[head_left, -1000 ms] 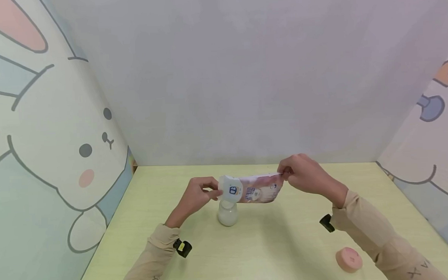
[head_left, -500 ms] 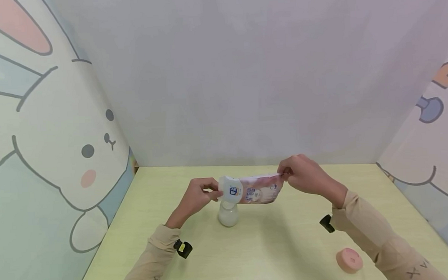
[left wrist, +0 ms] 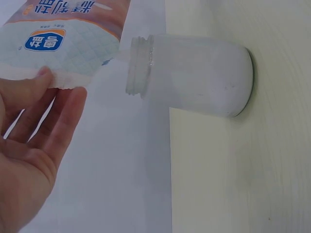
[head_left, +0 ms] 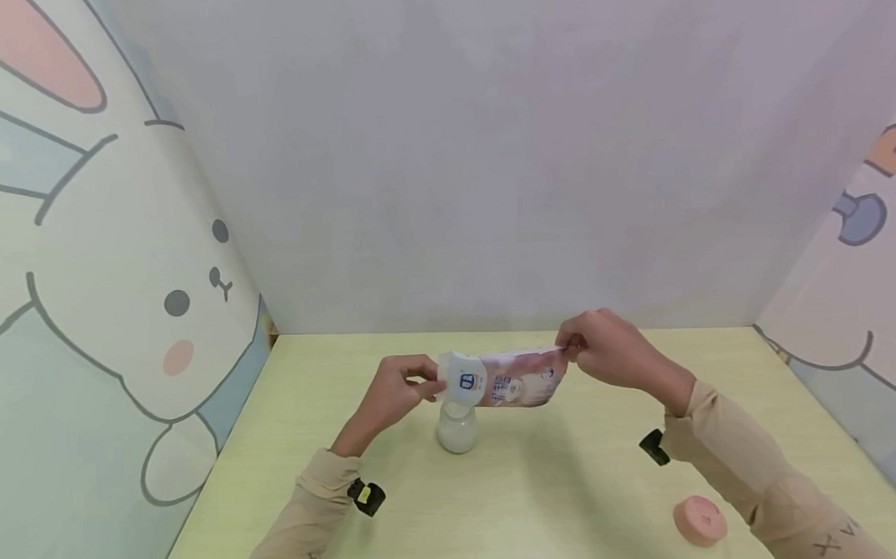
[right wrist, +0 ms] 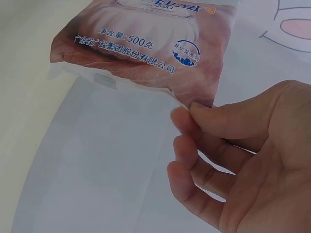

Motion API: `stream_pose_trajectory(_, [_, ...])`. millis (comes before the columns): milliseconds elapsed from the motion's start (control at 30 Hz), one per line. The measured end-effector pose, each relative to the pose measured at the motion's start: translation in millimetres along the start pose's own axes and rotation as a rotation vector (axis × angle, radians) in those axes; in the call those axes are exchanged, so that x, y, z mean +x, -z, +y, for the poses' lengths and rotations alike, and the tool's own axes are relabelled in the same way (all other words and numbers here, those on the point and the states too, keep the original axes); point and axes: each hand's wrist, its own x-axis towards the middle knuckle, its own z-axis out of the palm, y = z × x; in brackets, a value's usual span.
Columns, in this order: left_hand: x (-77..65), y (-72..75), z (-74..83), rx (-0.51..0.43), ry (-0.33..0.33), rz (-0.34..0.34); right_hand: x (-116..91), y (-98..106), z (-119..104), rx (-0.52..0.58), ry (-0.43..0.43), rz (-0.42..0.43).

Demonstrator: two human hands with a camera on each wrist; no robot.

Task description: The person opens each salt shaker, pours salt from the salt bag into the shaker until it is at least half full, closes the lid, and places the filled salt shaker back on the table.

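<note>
A printed salt bag (head_left: 523, 379), pink-brown with a pale blue end, is held lengthwise above the table between both hands. My left hand (head_left: 393, 394) pinches the pale end between thumb and fingers. At the opposite end, my right hand (head_left: 616, 345) pinches a corner; the right wrist view shows thumb and index finger on that bag corner (right wrist: 201, 94). Below the pale end stands a lidless glass jar (head_left: 457, 433), upright, with whitish contents. In the left wrist view the bag's corner lies right at the jar's threaded mouth (left wrist: 138, 65), with a whitish streak between them.
A round pink lid (head_left: 700, 520) lies on the light yellow table (head_left: 488, 519), at the right front near the right sleeve. A plain pale wall (head_left: 488, 161) rises behind the table. Side walls with cartoon animals (head_left: 119, 310) flank it.
Hands, bag and jar keep almost the same places. The head view has shifted very slightly.
</note>
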Motion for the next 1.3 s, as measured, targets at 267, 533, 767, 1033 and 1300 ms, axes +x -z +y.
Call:
stream_pose_trajectory(267, [0.5, -0.3, -2.5, -0.014, 0.002, 0.002, 0.4, 0.4, -0.6, 0.007, 0.001, 0.003])
stream_pose_trajectory(533, [0.3, 0.0, -3.7, -0.029, -0.005, 0.005, 1.7, 0.9, -1.6, 0.005, -0.006, -0.008])
stream_pose_trajectory(767, [0.4, -0.9, -3.2, -0.026, -0.003, 0.006, 1.0, 0.8, -0.8, 0.004, -0.002, -0.008])
stream_pose_trajectory(1033, [0.6, -1.2, -2.0, -0.012, 0.002, 0.007, 0.4, -0.1, 1.1, 0.005, -0.004, -0.009])
stream_pose_trajectory(1300, [-0.1, -1.1, -1.0, -0.036, 0.009, 0.014, 1.7, 0.3, 1.7, 0.0, 0.01, -0.004])
